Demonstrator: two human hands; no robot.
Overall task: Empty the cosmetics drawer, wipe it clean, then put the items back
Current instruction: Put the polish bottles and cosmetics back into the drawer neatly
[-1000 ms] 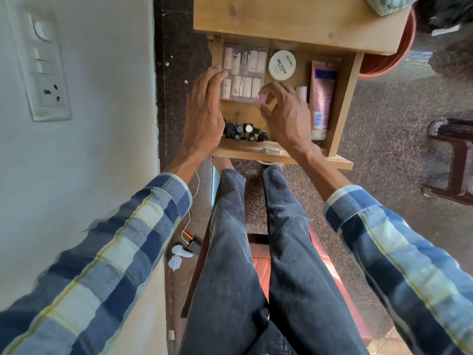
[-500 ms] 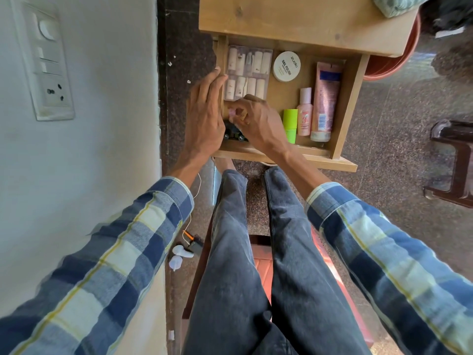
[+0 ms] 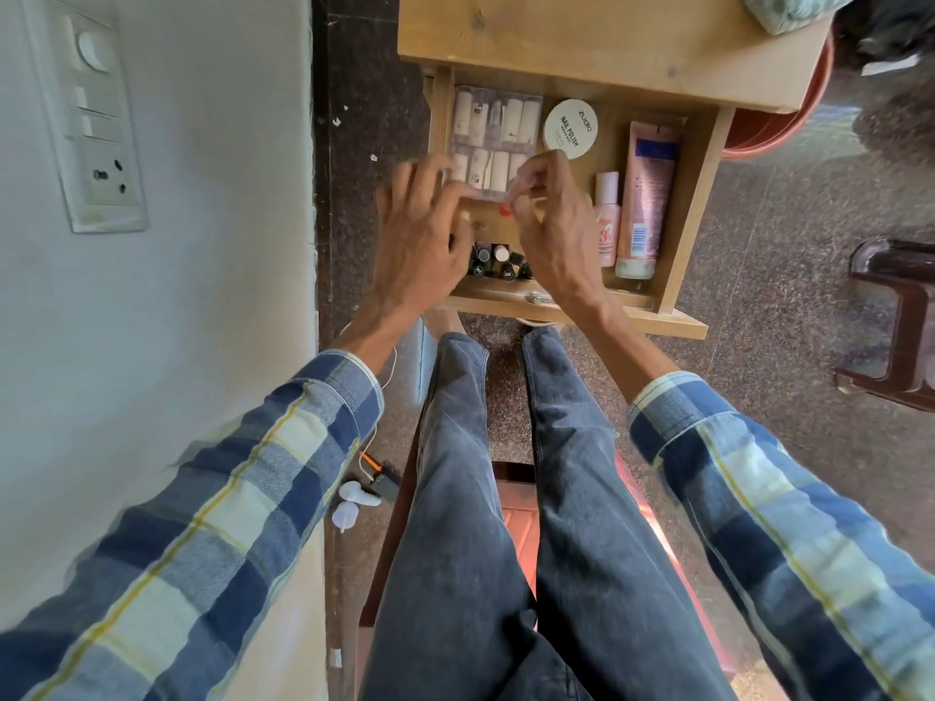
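The wooden drawer [image 3: 700,194] is pulled open in front of me. A clear nail box [image 3: 493,121] lies at its back left, with a round white nail polish tin [image 3: 570,128] beside it. On the right lie a pink tube [image 3: 646,189] and a small pink bottle [image 3: 607,220]. Several dark nail polish bottles [image 3: 498,263] stand along the front. My left hand [image 3: 420,240] hovers over the box's near edge, fingers spread and blurred. My right hand [image 3: 554,230] has its fingers curled and pinches a small pale pink item [image 3: 516,188]. A red spot [image 3: 505,211] shows just below it.
The wooden tabletop [image 3: 582,37] overhangs the drawer's back, with a folded cloth [image 3: 789,10] at its right corner. A white wall with a switch plate [image 3: 93,124] is close on the left. A dark chair [image 3: 895,321] stands to the right. My legs [image 3: 506,498] reach under the drawer.
My right hand has moved back from the drawer's front left to the middle and now hides the green tube. My left hand's fingers have spread and shifted slightly right.
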